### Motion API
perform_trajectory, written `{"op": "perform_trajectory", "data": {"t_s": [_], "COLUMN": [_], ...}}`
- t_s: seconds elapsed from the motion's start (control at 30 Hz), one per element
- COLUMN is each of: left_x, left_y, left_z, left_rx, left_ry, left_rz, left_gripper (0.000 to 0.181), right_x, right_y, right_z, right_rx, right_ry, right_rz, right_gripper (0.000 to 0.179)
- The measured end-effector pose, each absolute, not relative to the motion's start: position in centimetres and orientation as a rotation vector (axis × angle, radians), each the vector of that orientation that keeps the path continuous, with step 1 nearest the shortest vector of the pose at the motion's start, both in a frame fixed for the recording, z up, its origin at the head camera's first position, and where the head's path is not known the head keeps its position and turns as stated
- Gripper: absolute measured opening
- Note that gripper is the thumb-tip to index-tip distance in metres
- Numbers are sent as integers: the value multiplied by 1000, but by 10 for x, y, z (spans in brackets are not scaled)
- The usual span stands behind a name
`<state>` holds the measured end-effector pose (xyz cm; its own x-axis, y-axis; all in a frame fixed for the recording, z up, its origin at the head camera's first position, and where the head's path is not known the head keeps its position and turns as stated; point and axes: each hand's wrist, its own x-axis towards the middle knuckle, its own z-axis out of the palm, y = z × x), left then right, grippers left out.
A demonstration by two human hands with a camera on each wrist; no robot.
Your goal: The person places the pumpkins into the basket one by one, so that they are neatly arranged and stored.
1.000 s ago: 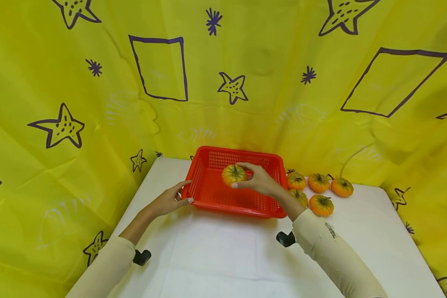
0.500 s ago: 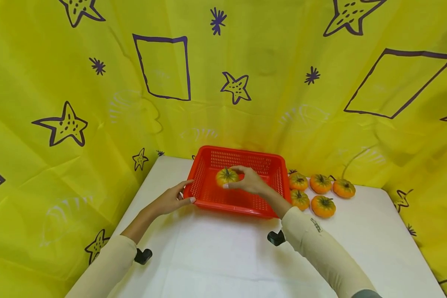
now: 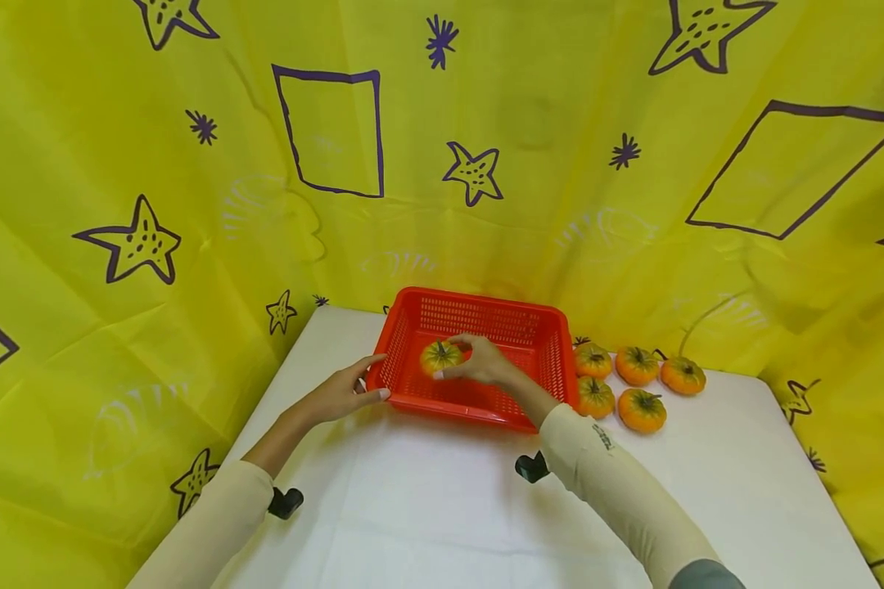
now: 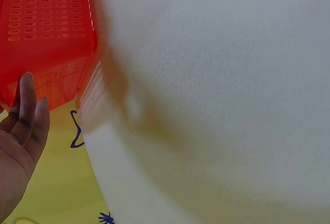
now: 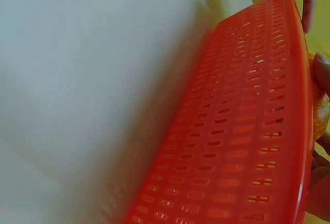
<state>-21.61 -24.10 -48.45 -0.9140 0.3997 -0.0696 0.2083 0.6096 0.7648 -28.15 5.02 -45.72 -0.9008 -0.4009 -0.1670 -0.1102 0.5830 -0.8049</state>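
My right hand grips a small orange-and-green pumpkin by its side, thumb in front and fingers behind. It holds the pumpkin within the red plastic basket, left of the middle. In the right wrist view, the same pumpkin shows between thumb and fingers beyond the basket's rim. At the basket's front left corner, my left hand holds the rim, with thumb at the front and fingers at the side. The left wrist view shows its fingers against the perforated outer wall.
Several more small pumpkins sit in a group on the white table, right of the basket. A yellow curtain with drawn stars and squares stands behind the table and at both sides.
My right hand has moved left and lower into the basket, carrying the pumpkin. The left hand stays on the basket's corner. The whole head view has shifted slightly.
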Motion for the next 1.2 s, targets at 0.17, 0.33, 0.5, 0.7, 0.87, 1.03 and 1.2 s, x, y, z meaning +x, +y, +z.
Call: {"op": "perform_trajectory", "data": {"t_s": [0.17,0.33,0.5,0.7,0.87,1.03,1.2], "left_x": [-217,-216,-215,-215,-216,-217,-217], "left_y": [-239,-238,-238,-238,-239,-241,-241], "left_z": [-483,-484,-485,-484,-484,-484,-483], "left_rx": [488,492,496,485,467,464,472], "left_ry": [2591,2598,2606,2608,2617,2614,2614], "left_rz": [1189,1191,1182,1164,1143,1136,1142], "left_gripper": [79,79,79,78,78,79,79], "right_x": [-282,-283,-284,-286,-287,-288,-289], "right_y": [43,37,31,25,23,20,17], "right_z": [-463,-469,-473,-481,-488,-492,-495], "right_rx": [-366,-348,-334,-356,-359,-365,-364], "right_ry": [2487,2446,2451,2452,2419,2383,2341], "right_rz": [-1197,-1215,-1192,-1174,-1186,-1185,-1187], "right_gripper": [76,75,75,75,73,74,76]}}
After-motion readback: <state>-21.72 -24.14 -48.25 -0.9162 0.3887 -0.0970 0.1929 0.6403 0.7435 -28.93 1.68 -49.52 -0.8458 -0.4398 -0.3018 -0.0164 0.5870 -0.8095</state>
